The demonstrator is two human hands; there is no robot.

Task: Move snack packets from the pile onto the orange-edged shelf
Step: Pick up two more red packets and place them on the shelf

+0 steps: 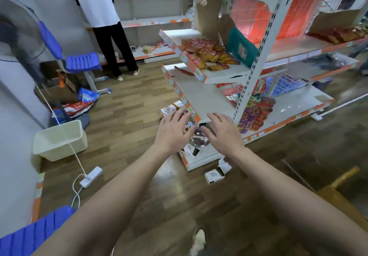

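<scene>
Both my arms reach forward over the bottom of a shelving unit. My left hand point(172, 131) and my right hand point(224, 131) hover with fingers spread above a pile of snack packets point(199, 139) on the lowest shelf; neither hand holds anything. Just beyond my fingertips is a bare orange-edged shelf point(199, 96). The orange-edged shelf above it point(225, 72) carries a heap of red and yellow snack packets point(209, 55). Most of the pile is hidden under my hands.
A packet point(214, 175) lies on the wooden floor by the shelf's corner. More packets point(256, 114) stand on the low shelf to the right. A white bin point(59, 140), a power strip point(91, 177), blue chairs point(79, 61) and a standing person point(111, 26) are to the left.
</scene>
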